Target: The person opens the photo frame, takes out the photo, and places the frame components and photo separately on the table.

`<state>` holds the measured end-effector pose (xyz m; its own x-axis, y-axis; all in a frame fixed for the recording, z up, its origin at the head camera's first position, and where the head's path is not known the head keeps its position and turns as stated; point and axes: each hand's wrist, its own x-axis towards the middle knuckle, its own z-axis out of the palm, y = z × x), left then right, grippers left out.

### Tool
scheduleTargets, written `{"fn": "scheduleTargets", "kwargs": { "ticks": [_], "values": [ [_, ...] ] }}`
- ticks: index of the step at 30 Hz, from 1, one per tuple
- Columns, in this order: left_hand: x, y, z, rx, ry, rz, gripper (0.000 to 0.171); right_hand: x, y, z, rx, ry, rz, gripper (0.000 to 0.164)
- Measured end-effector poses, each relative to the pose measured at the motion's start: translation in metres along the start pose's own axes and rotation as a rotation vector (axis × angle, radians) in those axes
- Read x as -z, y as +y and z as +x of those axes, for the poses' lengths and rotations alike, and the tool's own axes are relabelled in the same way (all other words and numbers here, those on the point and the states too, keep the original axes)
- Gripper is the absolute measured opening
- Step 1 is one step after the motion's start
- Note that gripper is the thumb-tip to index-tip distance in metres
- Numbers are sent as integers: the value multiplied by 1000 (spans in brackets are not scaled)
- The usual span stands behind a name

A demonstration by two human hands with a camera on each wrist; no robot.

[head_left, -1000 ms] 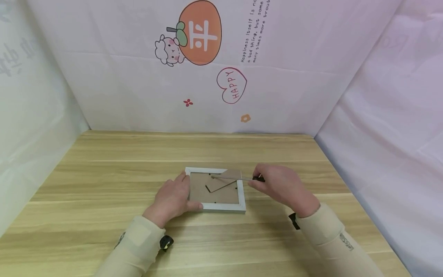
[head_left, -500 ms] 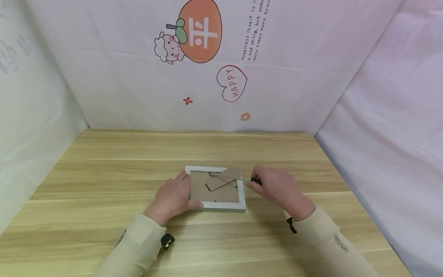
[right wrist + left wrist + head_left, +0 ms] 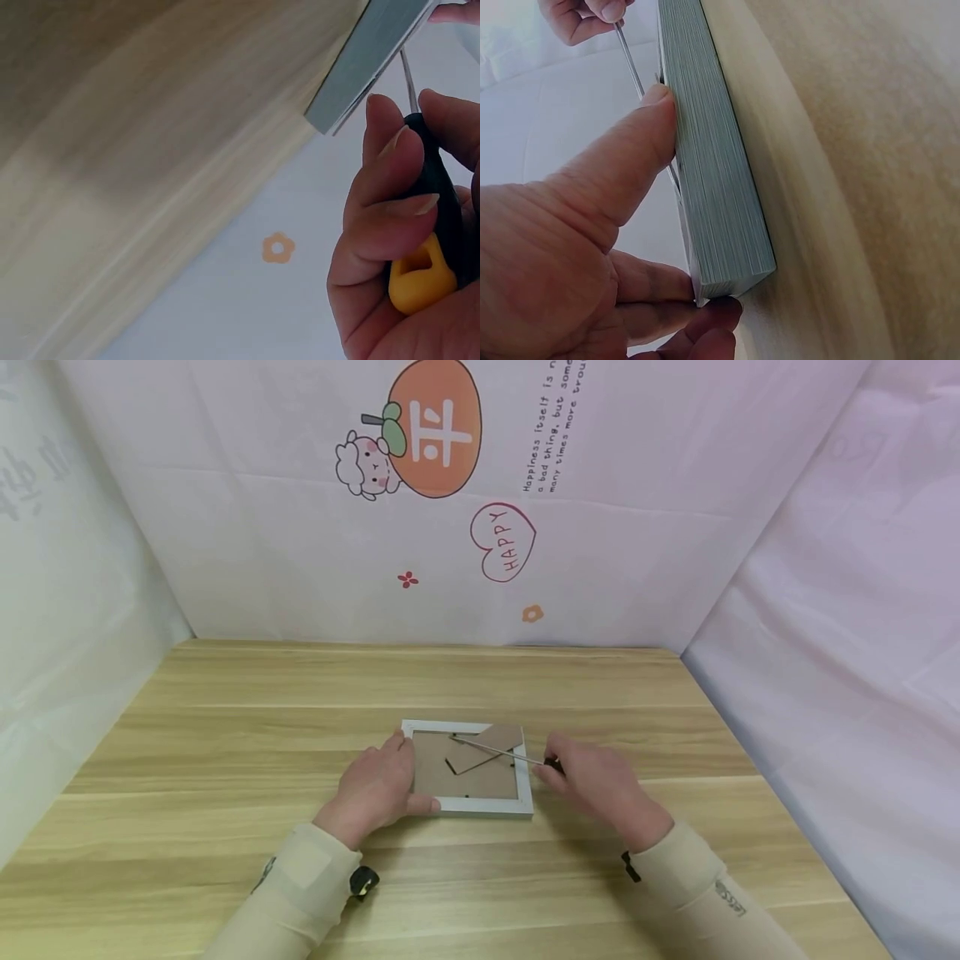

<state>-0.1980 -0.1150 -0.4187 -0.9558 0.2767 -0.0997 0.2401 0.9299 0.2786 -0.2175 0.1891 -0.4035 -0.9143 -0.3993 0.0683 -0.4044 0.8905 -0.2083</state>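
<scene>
A silver-white picture frame (image 3: 480, 807) lies face down on the table, its brown backing board (image 3: 429, 768) showing. My left hand (image 3: 372, 789) grips its left end. In the left wrist view, the thumb presses the near side while fingers curl around the corner. My right hand (image 3: 603, 787) holds a screwdriver (image 3: 442, 184) by its black and yellow handle. The thin metal shaft slants over the board, and its tip is right at a small black tab on the far inner edge. A brown stand leg (image 3: 506, 737) projects over the frame's far right corner.
The frame lies on a wood-grain table (image 3: 285, 685). Printed white cloth (image 3: 300, 560) hangs behind the table and along both sides. More small black tabs sit along the frame's right and near inner edges.
My right hand has shifted toward me and slightly left, swinging the screwdriver's shaft to a steeper slant. Its tip has moved to the black tab at the far edge. The left hand keeps its grip.
</scene>
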Motion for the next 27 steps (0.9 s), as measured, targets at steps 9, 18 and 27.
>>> {"fn": "scheduleTargets", "kwargs": {
  "ticks": [9,18,27],
  "values": [
    [2,2,0,-2,2,15,102,10,11,10,-28,-103,119,22],
    [2,1,-2,-20,18,-2,102,26,23,33,-21,-236,257,25],
    [-2,-4,-2,22,29,-118,103,20,14,15,-4,-111,71,25]
  ]
}}
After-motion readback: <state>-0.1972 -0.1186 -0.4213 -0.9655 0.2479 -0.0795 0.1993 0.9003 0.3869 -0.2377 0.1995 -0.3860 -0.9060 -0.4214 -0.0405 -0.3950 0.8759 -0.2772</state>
